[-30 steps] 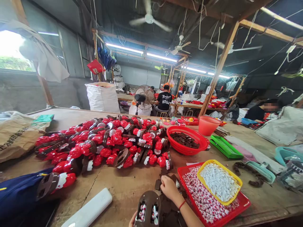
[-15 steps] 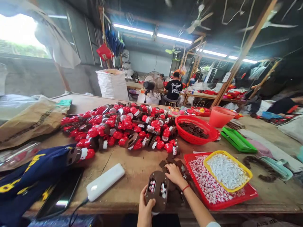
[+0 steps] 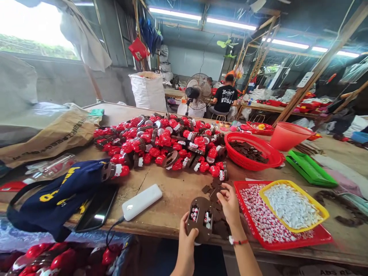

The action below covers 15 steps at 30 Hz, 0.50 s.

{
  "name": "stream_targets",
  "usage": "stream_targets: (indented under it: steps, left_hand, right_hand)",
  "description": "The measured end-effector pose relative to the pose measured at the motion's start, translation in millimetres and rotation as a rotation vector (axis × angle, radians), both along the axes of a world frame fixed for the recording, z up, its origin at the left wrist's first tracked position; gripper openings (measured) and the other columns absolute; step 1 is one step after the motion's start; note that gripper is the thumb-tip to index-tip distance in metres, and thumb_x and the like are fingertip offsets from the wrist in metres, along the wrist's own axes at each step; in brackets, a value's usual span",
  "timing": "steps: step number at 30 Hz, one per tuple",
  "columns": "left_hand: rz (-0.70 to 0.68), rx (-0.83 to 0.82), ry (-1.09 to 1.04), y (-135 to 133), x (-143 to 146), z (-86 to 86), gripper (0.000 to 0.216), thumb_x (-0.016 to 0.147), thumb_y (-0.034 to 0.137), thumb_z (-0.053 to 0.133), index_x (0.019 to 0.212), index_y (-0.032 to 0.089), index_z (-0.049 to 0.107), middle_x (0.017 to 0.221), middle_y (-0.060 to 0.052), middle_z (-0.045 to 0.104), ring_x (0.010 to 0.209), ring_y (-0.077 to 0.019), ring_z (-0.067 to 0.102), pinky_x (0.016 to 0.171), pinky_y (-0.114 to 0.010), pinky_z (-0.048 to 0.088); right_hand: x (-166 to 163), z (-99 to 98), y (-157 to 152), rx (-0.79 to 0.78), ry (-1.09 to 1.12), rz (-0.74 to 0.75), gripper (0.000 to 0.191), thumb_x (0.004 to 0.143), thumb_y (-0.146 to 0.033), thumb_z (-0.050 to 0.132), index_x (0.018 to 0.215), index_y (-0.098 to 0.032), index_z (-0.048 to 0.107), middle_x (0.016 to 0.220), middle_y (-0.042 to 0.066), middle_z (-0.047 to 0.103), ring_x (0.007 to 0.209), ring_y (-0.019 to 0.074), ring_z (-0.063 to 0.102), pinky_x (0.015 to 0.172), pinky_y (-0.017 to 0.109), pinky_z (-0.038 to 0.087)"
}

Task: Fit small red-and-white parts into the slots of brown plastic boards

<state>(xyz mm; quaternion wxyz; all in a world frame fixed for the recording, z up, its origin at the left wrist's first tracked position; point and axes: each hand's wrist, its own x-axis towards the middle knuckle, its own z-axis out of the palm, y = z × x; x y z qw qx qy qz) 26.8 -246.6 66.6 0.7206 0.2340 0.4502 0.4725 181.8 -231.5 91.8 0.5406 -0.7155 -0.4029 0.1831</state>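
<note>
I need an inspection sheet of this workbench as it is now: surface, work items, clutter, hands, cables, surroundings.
Surface: worn wooden table.
Work items: brown oval piece with two red-white inserts; small brown plates beside it.
Clutter: pile of red toys, round red basket, red tray, yellow tray, navy bag.
Hands: left hand holds the oval piece; right hand rests on the plates.
Cables: one from the white power bank.
Surroundings: standing fan, seated person.

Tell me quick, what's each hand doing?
Left hand: closed, holding the brown holder.
Right hand: on the brown pieces; grip cannot be told.
</note>
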Motion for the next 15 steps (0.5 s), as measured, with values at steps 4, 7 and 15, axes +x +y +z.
stream_targets:
  steps: [4, 7, 15]
  left_hand:
    - [-0.058, 0.047, 0.037, -5.6, -1.9, 2.5, 0.049, 0.052, 0.021, 0.059, 0.1, 0.022, 0.05, 0.095, -0.004, 0.059, 0.09, -0.0207, 0.053, 0.073, -0.028, 0.042]
    - [-0.092, 0.067, 0.059, -9.1, -2.4, 3.6, 0.046, 0.054, 0.026, 0.061, 0.099, 0.022, 0.05, 0.097, -0.004, 0.059, 0.094, -0.0217, 0.051, 0.076, -0.028, 0.041]
    - [-0.102, 0.043, 0.057, -11.0, -3.4, 7.0, 0.037, 0.065, 0.034, 0.057, 0.099, 0.021, 0.048, 0.094, -0.005, 0.058, 0.088, -0.0189, 0.052, 0.075, -0.028, 0.04]
  right_hand:
    - [-40.1, 13.4, -19.6, 0.075, 0.238, 0.162, 0.022, 0.068, -0.033, 0.051, 0.083, -0.017, 0.05, 0.069, 0.001, 0.056, 0.053, 0.0104, 0.054, 0.048, 0.021, 0.046]
    - [-63.2, 15.6, -22.3, 0.008, 0.097, 0.214, 0.014, 0.069, -0.026, 0.048, 0.079, -0.017, 0.053, 0.07, 0.003, 0.059, 0.058, 0.0113, 0.056, 0.055, 0.021, 0.048]
    - [-58.8, 19.6, -22.4, -0.076, -0.113, 0.295, 0.012, 0.072, -0.02, 0.045, 0.078, -0.017, 0.055, 0.071, 0.002, 0.06, 0.062, 0.0112, 0.056, 0.059, 0.02, 0.046]
